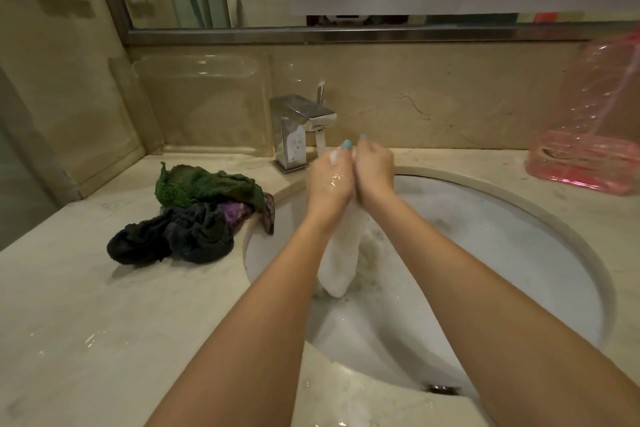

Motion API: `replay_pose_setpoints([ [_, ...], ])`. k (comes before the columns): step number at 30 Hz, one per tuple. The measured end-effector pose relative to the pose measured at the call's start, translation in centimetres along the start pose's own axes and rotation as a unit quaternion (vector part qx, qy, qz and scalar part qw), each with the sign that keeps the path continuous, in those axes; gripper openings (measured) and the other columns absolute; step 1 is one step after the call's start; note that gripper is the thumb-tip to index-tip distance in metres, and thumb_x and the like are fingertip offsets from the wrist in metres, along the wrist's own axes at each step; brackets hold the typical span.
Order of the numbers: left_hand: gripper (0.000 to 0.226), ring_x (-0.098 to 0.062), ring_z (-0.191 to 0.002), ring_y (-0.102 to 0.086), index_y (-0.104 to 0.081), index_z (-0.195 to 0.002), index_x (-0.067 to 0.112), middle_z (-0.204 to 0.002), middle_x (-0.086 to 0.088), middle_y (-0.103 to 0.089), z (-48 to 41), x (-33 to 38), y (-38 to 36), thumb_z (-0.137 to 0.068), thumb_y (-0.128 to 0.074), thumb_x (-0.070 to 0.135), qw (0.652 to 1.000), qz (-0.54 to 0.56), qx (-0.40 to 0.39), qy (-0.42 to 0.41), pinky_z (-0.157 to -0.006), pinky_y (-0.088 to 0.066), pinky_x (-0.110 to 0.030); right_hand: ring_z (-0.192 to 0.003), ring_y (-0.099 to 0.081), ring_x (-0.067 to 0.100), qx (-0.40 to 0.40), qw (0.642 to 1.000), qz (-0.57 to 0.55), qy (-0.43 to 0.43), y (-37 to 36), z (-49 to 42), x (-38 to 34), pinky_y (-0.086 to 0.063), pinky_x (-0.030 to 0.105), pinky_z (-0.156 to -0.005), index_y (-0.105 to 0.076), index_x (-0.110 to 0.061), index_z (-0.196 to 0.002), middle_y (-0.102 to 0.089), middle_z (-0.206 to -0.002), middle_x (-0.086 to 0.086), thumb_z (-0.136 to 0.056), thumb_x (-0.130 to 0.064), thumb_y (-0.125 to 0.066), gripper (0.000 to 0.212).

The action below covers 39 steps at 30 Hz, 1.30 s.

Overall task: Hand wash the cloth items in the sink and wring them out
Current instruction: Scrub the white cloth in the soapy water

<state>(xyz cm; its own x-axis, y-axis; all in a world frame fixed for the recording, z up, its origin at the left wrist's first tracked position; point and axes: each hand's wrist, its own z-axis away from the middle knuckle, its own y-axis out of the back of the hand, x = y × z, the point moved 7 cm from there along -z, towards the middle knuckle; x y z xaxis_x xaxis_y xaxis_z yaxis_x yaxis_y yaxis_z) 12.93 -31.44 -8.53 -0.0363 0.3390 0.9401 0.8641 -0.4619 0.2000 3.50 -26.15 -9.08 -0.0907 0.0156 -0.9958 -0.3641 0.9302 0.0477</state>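
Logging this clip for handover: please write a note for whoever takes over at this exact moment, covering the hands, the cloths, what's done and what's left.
Left hand and right hand: side by side, both gripping the top of the white cloth, which hangs into the sink.
Faucet: water running, just behind the hands.
Green cloth, dark cloth and purple cloth: piled on the counter, left of the sink.
Done: white cloth wet and soapy.
Left: wring it out. Cannot tell whether the pile is washed.
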Motion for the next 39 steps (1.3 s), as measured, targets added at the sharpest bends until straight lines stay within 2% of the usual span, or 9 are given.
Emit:
replay_pose_setpoints([
  [6,0.033,-0.014,-0.069,-0.049,-0.048,-0.070,0.020,-0.072,0.003,-0.050,-1.6,-3.0,3.2,-0.102,-0.043,0.012,0.993,0.057,0.024,0.100,-0.056,-0.042,-0.017,-0.066,-0.050,0.020,-0.136,0.984,0.057,0.096,-3.9,4.0,-0.9,-0.037,0.030,-0.063,-0.051,-0.016,-0.057,-0.055,-0.062,0.003,-0.100,-0.020,-0.045,0.044],
  [16,0.033,-0.015,-0.068,-0.053,-0.056,-0.073,0.013,-0.070,-0.001,-0.057,0.9,-0.2,-0.7,-0.102,-0.047,0.027,0.992,0.099,-0.048,0.058,-0.062,-0.044,-0.024,-0.073,-0.048,0.024,0.011,1.000,0.013,0.013,1.5,0.6,1.1,-0.034,0.031,-0.066,-0.046,-0.015,-0.059,-0.056,-0.072,0.007,-0.102,-0.025,-0.041,0.045],
  [21,0.027,-0.020,-0.068,-0.051,-0.053,-0.071,0.015,-0.069,-0.003,-0.053,-1.1,-3.9,3.7,-0.097,-0.048,0.012,0.975,0.141,0.049,0.164,-0.062,-0.042,-0.030,-0.050,-0.032,0.016,-0.153,0.974,0.101,0.131,-4.2,5.8,-1.5,-0.024,0.029,-0.049,-0.035,-0.020,-0.046,-0.036,-0.039,-0.008,-0.094,-0.015,-0.049,0.051],
  [27,0.026,-0.015,-0.063,-0.047,-0.051,-0.078,0.014,-0.067,-0.002,-0.049,-0.7,-2.6,1.8,-0.101,-0.049,0.027,0.982,0.163,0.006,0.094,-0.056,-0.040,-0.025,-0.074,-0.050,0.026,-0.013,0.983,0.147,0.108,-0.8,2.4,-1.3,-0.035,0.034,-0.066,-0.051,-0.015,-0.064,-0.057,-0.075,0.009,-0.102,-0.029,-0.038,0.043],
  [29,0.028,-0.017,-0.069,-0.044,-0.050,-0.082,0.014,-0.074,-0.005,-0.047,-0.7,-2.5,2.0,-0.101,-0.048,0.034,0.992,0.105,0.007,0.065,-0.064,-0.037,-0.031,-0.102,-0.055,0.029,-0.071,0.987,0.136,0.052,0.0,1.4,-0.1,-0.036,0.031,-0.079,-0.064,-0.013,-0.099,-0.063,-0.106,0.012,-0.105,-0.042,-0.030,0.045],
  [31,0.032,-0.018,-0.086,-0.054,-0.058,-0.096,0.010,-0.093,-0.005,-0.059,-0.9,-2.9,3.1,-0.101,-0.046,0.038,0.995,0.067,0.034,0.059,-0.078,-0.045,-0.034,-0.137,-0.038,0.028,-0.213,0.968,0.119,-0.050,-0.6,1.9,2.0,-0.030,0.037,-0.107,-0.045,-0.016,-0.143,-0.044,-0.148,0.007,-0.098,-0.063,-0.022,0.069],
  [34,0.030,-0.018,-0.095,-0.056,-0.058,-0.104,0.007,-0.097,-0.002,-0.061,-1.5,-3.2,5.1,-0.103,-0.045,0.033,0.994,0.058,0.080,0.045,-0.075,-0.045,-0.027,-0.135,-0.043,0.029,-0.338,0.921,0.173,-0.093,-1.3,2.3,3.5,-0.033,0.052,-0.112,-0.044,-0.023,-0.144,-0.045,-0.148,0.003,-0.066,-0.091,-0.045,0.103],
  [37,0.019,-0.016,-0.084,-0.053,-0.054,-0.094,0.010,-0.083,0.002,-0.055,-1.8,-3.2,5.5,-0.100,-0.049,0.028,0.995,0.055,0.082,0.035,-0.063,-0.041,-0.023,-0.073,-0.053,0.013,-0.412,0.891,0.182,-0.061,-1.1,2.4,3.0,-0.043,0.027,-0.065,-0.065,-0.014,-0.094,-0.060,-0.080,0.000,-0.080,-0.056,-0.070,0.045],
  [39,0.017,-0.020,-0.089,-0.057,-0.054,-0.099,0.013,-0.089,0.000,-0.058,-2.0,-3.6,5.3,-0.097,-0.055,0.029,0.996,0.041,0.062,0.046,-0.073,-0.047,-0.030,-0.075,-0.049,0.015,-0.424,0.894,0.132,-0.066,-0.2,2.3,3.1,-0.037,0.026,-0.064,-0.065,-0.013,-0.099,-0.058,-0.085,0.001,-0.090,-0.037,-0.066,0.025],
])
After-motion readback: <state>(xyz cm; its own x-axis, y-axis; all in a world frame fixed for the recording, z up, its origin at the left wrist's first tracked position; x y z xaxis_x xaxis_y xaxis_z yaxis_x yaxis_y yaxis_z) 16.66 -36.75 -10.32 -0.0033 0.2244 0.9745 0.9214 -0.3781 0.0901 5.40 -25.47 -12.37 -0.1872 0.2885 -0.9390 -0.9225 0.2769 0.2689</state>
